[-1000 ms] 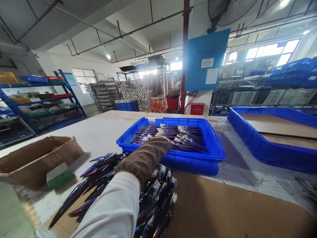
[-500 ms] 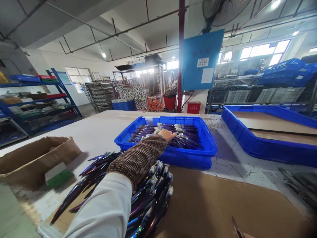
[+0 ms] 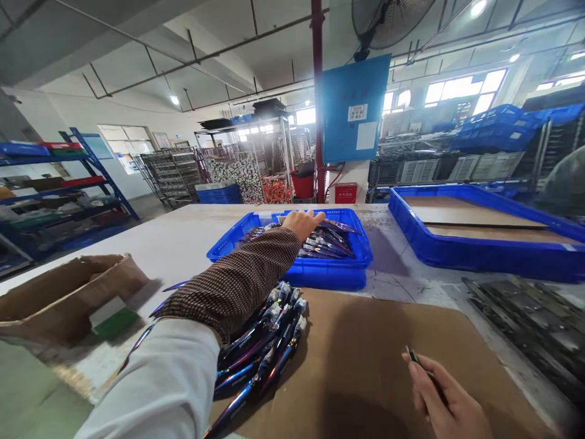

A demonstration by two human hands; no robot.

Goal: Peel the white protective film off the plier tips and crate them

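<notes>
My left hand (image 3: 303,222) is stretched out over the small blue tray (image 3: 292,271), its fingers spread and resting on the dark purple pens (image 3: 326,244) that lie in it. My sleeve passes above a heap of the same glossy pens (image 3: 260,347) on a brown cardboard sheet (image 3: 365,366). My right hand (image 3: 445,399) sits at the bottom right over the cardboard, fingers closed round a thin dark tool (image 3: 414,356).
A large blue crate (image 3: 475,256) lined with cardboard stands to the right. An open cardboard box (image 3: 59,305) with a green-and-white item lies at the left. Dark flat parts (image 3: 534,323) lie at the right edge. Shelving and racks fill the background.
My left hand has reached further into the small blue tray, onto the pens. My right hand with its thin tool has come into view at the bottom right. The view has shifted right.
</notes>
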